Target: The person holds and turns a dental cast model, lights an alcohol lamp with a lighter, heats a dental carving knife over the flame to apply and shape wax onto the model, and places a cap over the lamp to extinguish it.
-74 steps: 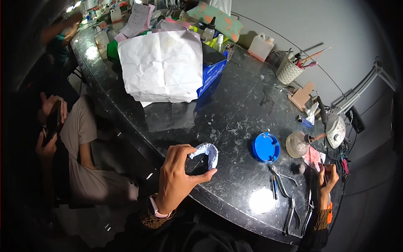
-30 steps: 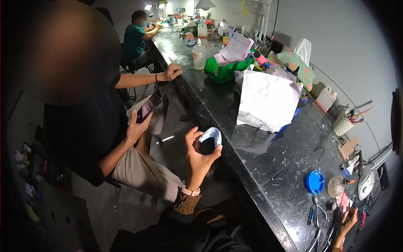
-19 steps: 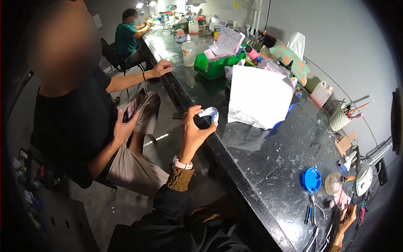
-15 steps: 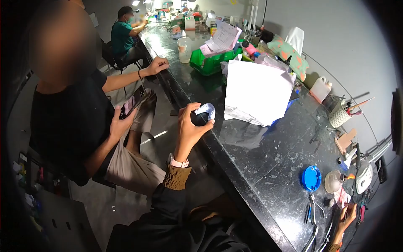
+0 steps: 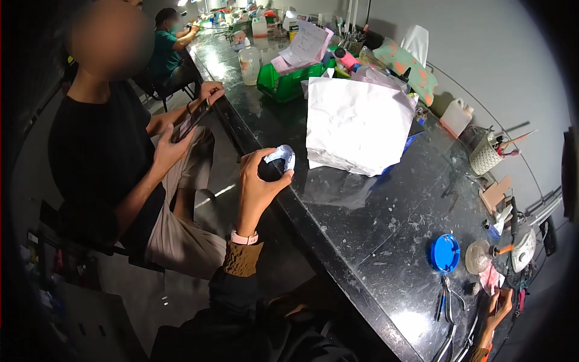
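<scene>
Head view: the left hand [image 5: 258,184] pinches a horseshoe-shaped dental cast [image 5: 289,158] between thumb and fingers, its open side facing the palm. The pale blue-white cast appears against the front edge of the black desk [image 5: 386,223]; whether it touches the desktop, I cannot tell. A pink watch strap [image 5: 244,238] circles the left wrist.

Near the desk's right end, the right hand [image 5: 499,309] has its fingers drawn together beside a pink-stained cloth [image 5: 491,279]. What they grip, if anything, is too small to tell. Just beyond the cloth stands a round glass burner [image 5: 477,257], with a round blue dish [image 5: 445,253] to its left. Pliers [image 5: 446,280] lie between the dish and the desk's front edge.

Farther along, a large crumpled white sheet [image 5: 356,127] leans over a blue bin, largely hidden. Past it, a green bin [image 5: 280,87] carries papers, and a clear squeeze bottle [image 5: 249,65] stands near the front edge. Along the wall-side edge are a white jug [image 5: 456,117] and a woven cup [image 5: 484,155] of brushes. A seated co-worker holds a phone [image 5: 189,123] beside the front edge.
</scene>
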### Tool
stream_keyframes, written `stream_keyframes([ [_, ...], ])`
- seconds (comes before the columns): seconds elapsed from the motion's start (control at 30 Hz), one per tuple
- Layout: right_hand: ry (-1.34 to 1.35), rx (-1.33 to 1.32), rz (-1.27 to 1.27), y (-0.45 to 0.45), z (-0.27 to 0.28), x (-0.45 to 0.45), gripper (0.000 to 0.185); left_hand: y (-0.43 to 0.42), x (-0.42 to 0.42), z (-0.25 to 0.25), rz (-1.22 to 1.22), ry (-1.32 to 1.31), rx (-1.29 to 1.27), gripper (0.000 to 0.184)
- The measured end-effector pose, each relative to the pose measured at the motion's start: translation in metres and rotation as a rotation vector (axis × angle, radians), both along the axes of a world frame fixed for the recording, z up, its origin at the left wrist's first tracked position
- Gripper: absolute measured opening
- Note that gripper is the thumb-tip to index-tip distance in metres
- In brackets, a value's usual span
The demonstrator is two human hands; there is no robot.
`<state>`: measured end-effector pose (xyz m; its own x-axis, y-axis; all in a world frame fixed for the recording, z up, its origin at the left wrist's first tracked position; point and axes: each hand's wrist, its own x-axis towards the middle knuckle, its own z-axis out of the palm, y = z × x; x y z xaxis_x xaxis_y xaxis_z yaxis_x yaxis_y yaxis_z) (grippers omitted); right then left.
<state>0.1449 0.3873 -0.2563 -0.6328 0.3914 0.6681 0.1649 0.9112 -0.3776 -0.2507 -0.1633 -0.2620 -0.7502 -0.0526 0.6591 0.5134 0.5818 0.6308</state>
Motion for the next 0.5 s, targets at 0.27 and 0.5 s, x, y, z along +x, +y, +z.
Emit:
stream_keyframes([
  [0.27,0.062,0.014,-0.038,-0.025,0.012,-0.013,0.014,0.001,-0.003,-0.003,-0.061,0.047,0.115,0.045],
  [0.5,0.050,0.057,-0.157,-0.056,0.041,-0.020,0.009,-0.010,-0.019,-0.019,-0.072,-0.026,-0.067,0.040],
])
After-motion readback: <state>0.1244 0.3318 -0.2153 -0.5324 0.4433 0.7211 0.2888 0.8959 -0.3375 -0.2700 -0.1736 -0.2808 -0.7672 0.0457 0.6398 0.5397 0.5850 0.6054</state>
